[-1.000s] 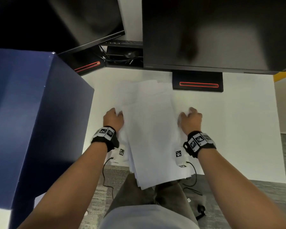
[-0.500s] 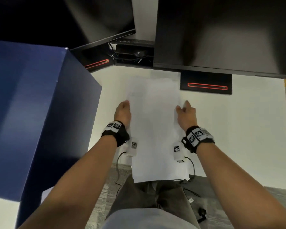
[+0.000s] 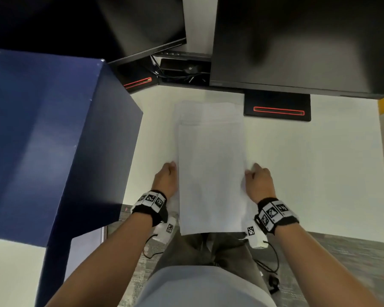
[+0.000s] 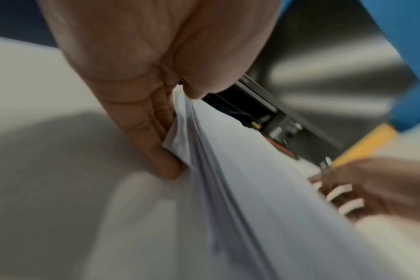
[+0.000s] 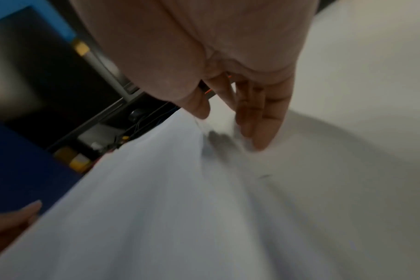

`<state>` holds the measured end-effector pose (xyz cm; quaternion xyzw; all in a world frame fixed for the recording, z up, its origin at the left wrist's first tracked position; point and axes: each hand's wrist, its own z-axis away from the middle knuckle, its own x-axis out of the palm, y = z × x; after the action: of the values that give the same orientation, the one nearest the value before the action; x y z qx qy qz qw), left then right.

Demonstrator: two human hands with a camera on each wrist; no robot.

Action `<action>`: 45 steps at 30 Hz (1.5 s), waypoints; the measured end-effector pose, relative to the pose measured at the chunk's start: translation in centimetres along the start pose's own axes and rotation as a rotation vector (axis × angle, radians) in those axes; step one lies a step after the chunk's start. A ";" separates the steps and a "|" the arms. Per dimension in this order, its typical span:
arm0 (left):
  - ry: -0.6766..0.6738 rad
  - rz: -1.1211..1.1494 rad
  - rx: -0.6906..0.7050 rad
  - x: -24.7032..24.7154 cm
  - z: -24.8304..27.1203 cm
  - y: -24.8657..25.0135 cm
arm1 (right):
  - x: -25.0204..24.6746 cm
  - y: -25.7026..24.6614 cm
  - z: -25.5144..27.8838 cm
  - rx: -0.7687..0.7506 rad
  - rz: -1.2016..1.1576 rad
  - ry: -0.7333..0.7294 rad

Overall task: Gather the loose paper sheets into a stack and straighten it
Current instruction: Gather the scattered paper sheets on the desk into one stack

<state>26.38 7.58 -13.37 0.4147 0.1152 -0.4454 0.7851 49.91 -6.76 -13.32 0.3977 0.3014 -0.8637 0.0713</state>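
1. In the middle of the head view, a stack of white paper sheets (image 3: 211,169) lies on the white surface (image 3: 308,173), its long sides running up and down the frame and its near end hanging past the surface's near edge, over the person's lap.
2. At the top of the stack several sheets stick out beyond the topmost one, so the far edges are stepped rather than flush.
3. The left hand (image 3: 165,181) sits against the stack's left edge, low in the frame. The left wrist view shows its thumb on top of the sheets and its fingers (image 4: 153,140) underneath, pinching that edge, where the layers fan apart.
4. The right hand (image 3: 258,182) sits against the stack's right edge, level with the left. In the right wrist view its thumb lies on the paper and its fingers (image 5: 261,121) point down at the edge. That view is blurred there, so I cannot tell whether they actually grip the sheets or only touch them.
5. Both wrists carry black bands with black-and-white square markers.
6. At the left of the head view stands a tall dark blue box (image 3: 49,138), well apart from the stack.
7. Across the top of the frame hang two dark monitors (image 3: 297,41). The right one's black base with a red outline (image 3: 277,108) rests on the surface just beside the stack's upper right corner.
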 end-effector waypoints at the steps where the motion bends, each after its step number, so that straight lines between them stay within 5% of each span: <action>1: 0.001 -0.075 0.031 -0.2 0.5 -0.6 | -0.2 0.8 0.4 0.007 0.046 0.019; 6: 0.003 -0.260 0.091 1.3 2.0 -2.3 | 0.9 1.2 3.1 -0.073 0.321 -0.075; 13: 0.130 -0.140 0.014 0.7 2.6 -1.3 | 0.2 0.9 3.5 -0.012 0.045 0.051; 20: 0.187 -0.163 0.026 1.1 1.1 0.8 | 0.3 -1.0 1.9 0.060 0.045 -0.026; 28: 0.100 -0.258 -0.049 1.5 1.5 0.0 | 0.4 -1.8 1.4 0.257 -0.049 -0.249; 33: 0.299 -0.050 -0.143 -2.0 -2.2 2.3 | -3.5 -2.6 -3.1 0.222 -0.074 -0.012; 36: 0.348 0.060 -0.148 -3.3 -4.7 5.2 | -4.8 -4.4 -5.8 0.214 -0.078 0.005; 45: 0.110 0.047 -0.039 1.0 -4.8 9.6 | -1.3 -9.4 -7.5 0.247 -0.119 -0.187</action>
<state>35.53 13.11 -11.71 0.4258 0.1568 -0.4011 0.7957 52.25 5.04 -11.74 0.3026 0.2078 -0.9302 -0.0015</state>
